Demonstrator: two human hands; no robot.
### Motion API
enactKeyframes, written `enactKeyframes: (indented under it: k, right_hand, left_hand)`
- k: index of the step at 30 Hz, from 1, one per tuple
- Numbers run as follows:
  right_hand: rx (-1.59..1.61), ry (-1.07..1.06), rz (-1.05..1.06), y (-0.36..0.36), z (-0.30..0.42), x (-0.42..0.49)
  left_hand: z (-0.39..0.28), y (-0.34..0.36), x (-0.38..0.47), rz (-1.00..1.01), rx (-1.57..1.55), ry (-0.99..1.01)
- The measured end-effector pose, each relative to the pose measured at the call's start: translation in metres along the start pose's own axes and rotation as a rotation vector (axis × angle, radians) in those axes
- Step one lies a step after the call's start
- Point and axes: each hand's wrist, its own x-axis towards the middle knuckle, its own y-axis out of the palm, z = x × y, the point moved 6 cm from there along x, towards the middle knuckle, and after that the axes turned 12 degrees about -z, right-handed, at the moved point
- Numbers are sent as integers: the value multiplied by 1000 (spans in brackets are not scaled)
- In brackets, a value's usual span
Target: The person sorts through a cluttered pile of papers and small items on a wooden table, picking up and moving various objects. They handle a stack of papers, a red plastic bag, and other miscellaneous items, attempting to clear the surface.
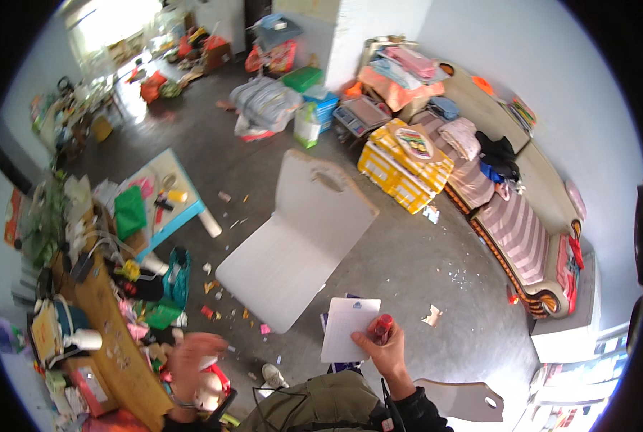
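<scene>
My right hand (387,351) holds a white sheet or pad of paper (348,335) with faint lines, its thumb lying on the right edge. In the same hand is a small reddish bottle or tube with a red cap (384,322), upright between the fingers. Something dark purple shows behind the paper. My left hand (194,356) is raised at the lower left, blurred, near the wooden bench; whether its fingers hold anything is unclear. A pale wooden chair (300,232) with a slot in its backrest stands in front of me.
A small white table with a blue edge (183,213) bears a green bag and a yellow roll. On the left is a cluttered wooden bench (105,329). Yellow-taped boxes (397,167) stand by a striped sofa (515,237). Scraps litter the floor; another chair (461,398) is at lower right.
</scene>
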Motion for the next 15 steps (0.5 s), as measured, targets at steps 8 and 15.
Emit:
enactKeyframes:
  k: [8,15]
  right_hand:
    - [25,39,-109,-148,4,152]
    - [-116,20,-12,-237,42,297]
  left_hand:
    - [-11,429,47,714,-105,-354]
    - [-1,599,123,585,-456,-761]
